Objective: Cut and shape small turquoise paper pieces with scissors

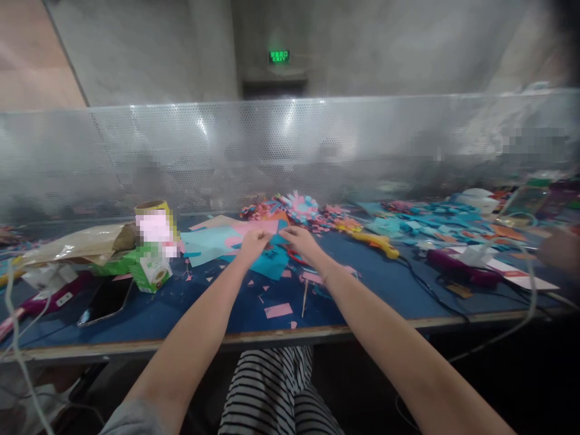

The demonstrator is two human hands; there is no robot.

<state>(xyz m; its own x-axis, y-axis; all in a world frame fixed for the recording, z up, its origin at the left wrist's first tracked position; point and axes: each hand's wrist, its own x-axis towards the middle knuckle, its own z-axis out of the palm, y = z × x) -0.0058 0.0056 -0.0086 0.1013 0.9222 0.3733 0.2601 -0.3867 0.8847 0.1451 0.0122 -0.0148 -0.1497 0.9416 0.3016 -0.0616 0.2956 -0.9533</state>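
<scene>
My left hand (256, 241) and my right hand (298, 239) are close together over the middle of the table, fingers pinched. Between their fingertips is a small piece of blue paper (283, 225), blurred and partly covered by the fingers. Under and behind the hands lie sheets of light blue paper (209, 244), pink paper (258, 227) and darker turquoise paper (270, 264). Just beyond stands a pink and blue paper flower (299, 207). A thin stick (304, 298) and a pink paper strip (278, 310) rest nearer the table edge.
A yellow glue gun (376, 244) with a black cord lies at right, near a purple power strip (464, 267). Turquoise paper pieces (430, 220) spread behind it. At left are a phone (106, 300), a green box (147, 270) and a tape roll (151, 206). A perforated partition (272, 151) borders the back.
</scene>
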